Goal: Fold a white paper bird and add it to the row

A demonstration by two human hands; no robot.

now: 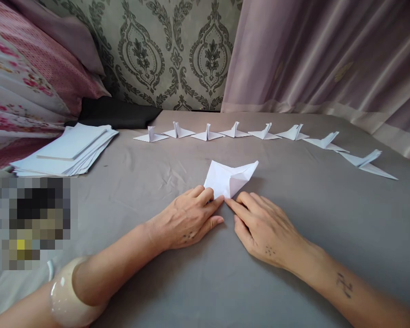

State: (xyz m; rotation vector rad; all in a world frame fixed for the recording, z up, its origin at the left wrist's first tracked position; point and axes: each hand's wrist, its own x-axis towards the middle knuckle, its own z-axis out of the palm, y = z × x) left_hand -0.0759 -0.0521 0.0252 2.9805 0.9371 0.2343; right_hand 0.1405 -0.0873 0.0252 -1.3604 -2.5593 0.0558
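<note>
1. Neither hand closes round anything. The left hand has its index finger stretched out and the tip down at the paper's near corner, the other fingers bent over the paper's left edge, the thumb lying apart from the index on the cloth side.

2. The right hand mirrors it: index tip at that same corner, almost meeting the left one, thumb spread below, remaining fingers curled loosely. From where I stand I can't tell how hard either presses.

3. The folded white paper lies just beyond the fingertips, its right-hand flap raised off the grey cloth.

4. My worry is the corner: if the two fingertips press unevenly, the crease could land off-centre and leave the point crooked.

5. The cloth looks soft and a little wrinkled, so a crease pushed against it may come out blunt. Should the left fingers lift early, the paper could skid or spring open.

6. Well beyond the hands stands a row of eight folded paper pieces; the stack of sheets sits beyond the left hand, off to its left. Both seem out of harm's way.
</note>
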